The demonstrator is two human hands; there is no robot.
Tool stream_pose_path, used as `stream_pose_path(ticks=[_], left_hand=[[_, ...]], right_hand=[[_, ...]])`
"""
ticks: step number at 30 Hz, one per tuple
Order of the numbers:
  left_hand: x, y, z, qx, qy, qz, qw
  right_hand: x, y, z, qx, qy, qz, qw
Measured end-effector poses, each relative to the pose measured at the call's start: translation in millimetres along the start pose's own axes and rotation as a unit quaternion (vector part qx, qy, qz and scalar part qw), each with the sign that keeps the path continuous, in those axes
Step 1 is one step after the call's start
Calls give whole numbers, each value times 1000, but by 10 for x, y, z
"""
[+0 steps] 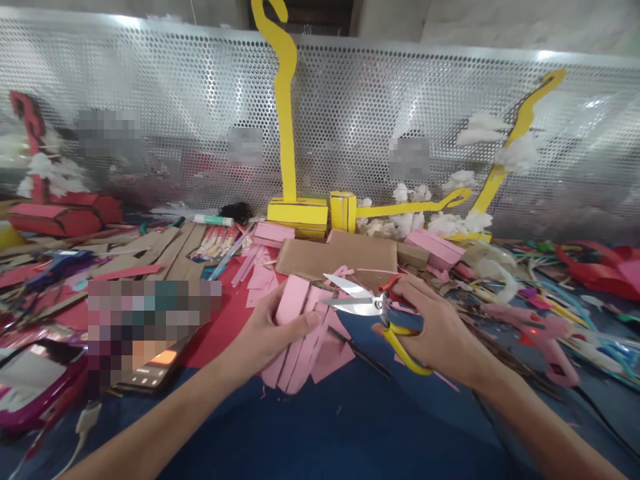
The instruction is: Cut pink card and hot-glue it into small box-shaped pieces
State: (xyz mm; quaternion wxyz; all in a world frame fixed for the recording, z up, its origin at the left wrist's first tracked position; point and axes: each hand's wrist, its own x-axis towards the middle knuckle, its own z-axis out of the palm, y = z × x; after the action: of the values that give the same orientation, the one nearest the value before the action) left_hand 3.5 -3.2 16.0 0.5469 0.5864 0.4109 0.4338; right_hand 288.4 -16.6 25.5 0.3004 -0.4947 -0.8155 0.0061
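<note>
pink cardboard block at view's 6 o'clock, gripped by left hand, scissors held by right hand at block's 2 o'clock, blades spread, glue gun at view's 4 o'clock

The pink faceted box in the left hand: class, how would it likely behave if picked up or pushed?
The pink faceted box is probably light for its size, since it looks folded from card and the left hand alone holds it. Hard squeezing might dent its creased panels. Its flat faces should make it slide rather than roll.
</note>
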Motion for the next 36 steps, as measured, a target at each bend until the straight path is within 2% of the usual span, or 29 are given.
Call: stream_pose_path(ticks=[4,8,14,21,33,36], left_hand=[[-18,19,8,-12,7,-22,1000],[-28,26,14,-10,-1,-13,1000],[-19,-31,-14,5,1,-34,999],[-22,-4,-6,2,-19,-14,1000],[-17,-22,18,-22,30,-76,996],[-19,-29,26,-24,28,-70,997]], right_hand=[[-11,-6,29,-8,1,-3,1000],[-30,3,72,-18,26,-17,999],[-43,13,102,-27,66,-43,997],[-37,-1,120,-49,104,-82,990],[-38,-17,103,-64,105,-97,988],[-41,-11,113,-57,102,-88,989]])
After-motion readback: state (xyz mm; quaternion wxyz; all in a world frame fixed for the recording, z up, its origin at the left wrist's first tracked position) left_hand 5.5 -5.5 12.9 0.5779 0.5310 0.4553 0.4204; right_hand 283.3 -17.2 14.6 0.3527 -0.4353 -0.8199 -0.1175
